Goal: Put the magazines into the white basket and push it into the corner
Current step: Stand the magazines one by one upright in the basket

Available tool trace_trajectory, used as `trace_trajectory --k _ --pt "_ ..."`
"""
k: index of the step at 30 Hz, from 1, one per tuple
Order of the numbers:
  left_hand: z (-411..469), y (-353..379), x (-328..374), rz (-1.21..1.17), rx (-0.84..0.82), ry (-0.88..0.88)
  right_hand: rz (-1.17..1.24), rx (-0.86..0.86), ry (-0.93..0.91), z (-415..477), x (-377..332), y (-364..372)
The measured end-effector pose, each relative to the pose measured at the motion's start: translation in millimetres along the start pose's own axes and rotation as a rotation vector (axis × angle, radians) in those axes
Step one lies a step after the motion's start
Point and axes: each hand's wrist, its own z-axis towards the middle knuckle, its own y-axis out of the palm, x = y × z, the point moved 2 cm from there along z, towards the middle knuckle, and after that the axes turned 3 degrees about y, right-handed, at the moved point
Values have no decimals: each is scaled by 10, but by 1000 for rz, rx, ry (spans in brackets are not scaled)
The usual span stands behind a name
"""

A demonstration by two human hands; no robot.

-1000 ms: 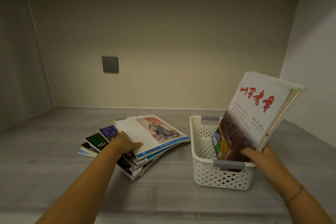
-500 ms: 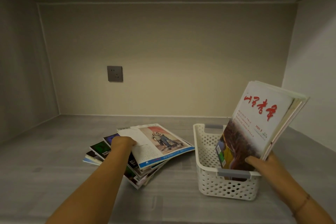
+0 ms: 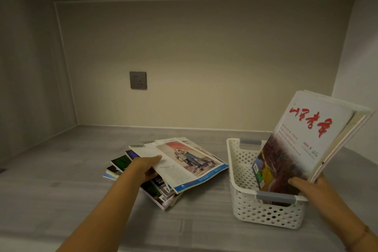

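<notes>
The right hand grips the lower corner of a bundle of magazines, with the thumb on the front cover and the fingers behind it. This bundle stands tilted to the right inside the one white basket. It has several issues, but I cannot count them exactly. The left hand pinches the edge of the top magazine of the pile. Its thumb lies on the cover and its fingers go under, out of sight. The pile lies fanned near the basket, on its left, and at least five covers show there. The basket has two grey handles, one at each short end. Everything rests on a grey wood-grain surface inside a beige alcove. One grey socket sits on the back wall.
</notes>
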Motion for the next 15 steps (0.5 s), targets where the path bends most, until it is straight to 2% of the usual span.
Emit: trace_trajectory --k 4,7,13,15 --pt "11 46 -50 17 -19 136 12 7 -15 -5 -9 -7" --pt "-58 50 -13 98 31 276 24 -8 -11 -3 -14 -1" --pt "-595 396 370 165 164 873 -13 -6 -24 14 -7 3" --pt "-833 594 517 164 174 1014 -7 -19 -21 4 -11 6"
